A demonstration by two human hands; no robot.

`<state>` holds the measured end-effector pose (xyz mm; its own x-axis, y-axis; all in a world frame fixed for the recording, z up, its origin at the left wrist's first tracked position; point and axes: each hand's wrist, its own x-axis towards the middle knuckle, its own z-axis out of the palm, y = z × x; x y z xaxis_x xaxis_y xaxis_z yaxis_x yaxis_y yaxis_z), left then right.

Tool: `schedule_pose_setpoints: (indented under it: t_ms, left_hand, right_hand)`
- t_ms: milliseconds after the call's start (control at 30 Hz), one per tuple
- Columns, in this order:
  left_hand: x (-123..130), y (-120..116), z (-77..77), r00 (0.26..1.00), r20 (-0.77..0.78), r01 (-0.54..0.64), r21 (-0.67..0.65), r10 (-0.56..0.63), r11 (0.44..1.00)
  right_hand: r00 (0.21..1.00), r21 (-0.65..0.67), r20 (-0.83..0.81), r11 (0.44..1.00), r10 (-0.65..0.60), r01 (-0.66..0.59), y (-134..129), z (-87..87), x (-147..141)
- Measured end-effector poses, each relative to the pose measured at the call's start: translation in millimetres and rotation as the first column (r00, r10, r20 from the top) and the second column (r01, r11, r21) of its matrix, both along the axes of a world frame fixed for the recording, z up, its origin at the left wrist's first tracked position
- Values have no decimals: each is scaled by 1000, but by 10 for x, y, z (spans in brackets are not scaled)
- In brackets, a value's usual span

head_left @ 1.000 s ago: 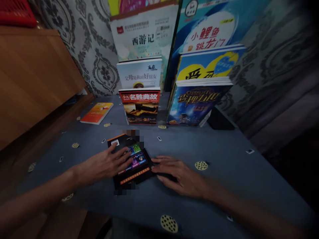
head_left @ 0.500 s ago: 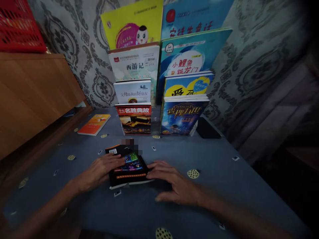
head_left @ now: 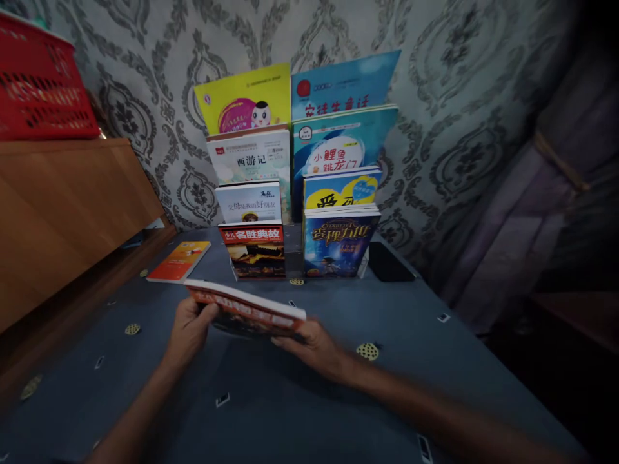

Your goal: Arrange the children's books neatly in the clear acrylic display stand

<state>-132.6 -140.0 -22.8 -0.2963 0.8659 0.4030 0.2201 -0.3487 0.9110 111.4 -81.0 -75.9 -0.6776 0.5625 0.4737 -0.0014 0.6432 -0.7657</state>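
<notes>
A book (head_left: 251,317) with a red and dark cover is held tilted above the table, its white page edge uppermost. My left hand (head_left: 192,325) is closed on its left end, thumb on the cover. At the right end, my right hand (head_left: 322,348) grips it with the thumb in front. Behind it stand two columns of upright books. The left column has a red-topped book (head_left: 254,252) in front, and a blue book (head_left: 338,246) fronts the right column. An orange book (head_left: 178,261) lies flat to the left.
The table (head_left: 271,412) has a dark blue-grey patterned cover. A black flat object (head_left: 391,261) lies right of the upright books. On the left, a wooden cabinet (head_left: 72,212) carries a red basket (head_left: 43,84). A patterned wall and a curtain (head_left: 527,212) stand behind.
The book lay flat on the table, back cover up, under my hands. Now both hands have lifted it and tilted it, with its other cover facing me. The camera view has tipped up.
</notes>
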Motion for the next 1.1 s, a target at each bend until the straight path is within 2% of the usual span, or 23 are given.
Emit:
schedule_pose_setpoints:
  t_ms: [100,167,233,400,500,567,633,733,867,1000,1100]
  left_hand:
    - [96,135,30,974,223,-47,53,34,998]
    - [159,204,40,956,293,-59,81,33,995]
    - [197,257,-5,950,311,-32,74,8,997]
    - [164,338,-359,956,292,44,-117,-8,992]
    - [79,345,-557,958,285,43,-231,25,972]
    - [8,336,-611,967,250,35,-283,38,958]
    - [-55,322,-596,986,164,32,-336,24,941]
    - [-105,296,-488,998,-35,35,-426,-55,904]
    - [-100,275,-335,956,-277,-52,-480,-95,876]
    - [-111,292,-269,928,-348,-61,-500,-135,864]
    - [-156,312,-277,927,-352,-64,-495,-132,866]
  right_hand:
    - [998,158,-12,985,-69,70,28,91,-19]
    - [993,234,-33,965,-117,122,46,128,11]
    - [991,252,-24,958,-132,134,63,118,56]
    - [992,184,65,979,-107,93,85,-73,127]
    - [978,177,132,974,-163,139,76,-160,114]
    - [961,190,181,967,-207,172,59,-164,99]
    - [942,198,246,963,-228,181,39,-124,91]
    - [900,167,374,971,-222,170,19,-10,97]
    - [857,114,476,980,-197,162,40,124,113]
    - [867,130,460,981,-190,145,132,120,92]
    - [907,183,386,977,-171,106,214,56,61]
